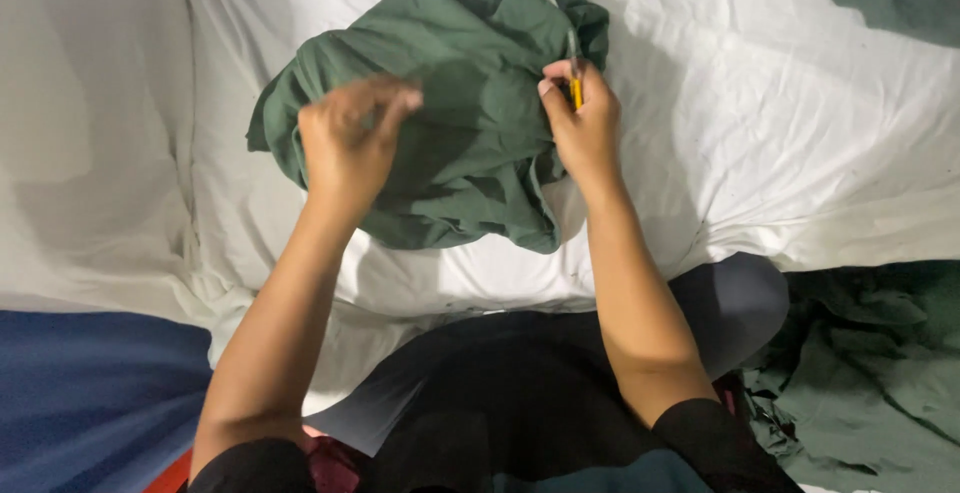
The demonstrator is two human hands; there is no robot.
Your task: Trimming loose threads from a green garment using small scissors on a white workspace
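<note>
The light is soft and a little dim, with a cool, gray-white look. It seems to come from above and a bit from the right, because the shadows fall to the left and down. The white bed sheet (780, 133) is brightest in the middle right of the frame and turns gray and dull at the far left. A dark shadow sits on the green cloth (470, 143) in the upper middle, under the left hand (345, 143). That hand is blurry, most of all at the fingers. The right hand (580, 123) looks sharper. The bottom of the frame is dark, and little detail shows there. Nothing shines or glares. The sheet's wrinkles show soft, thin shadows.
</note>
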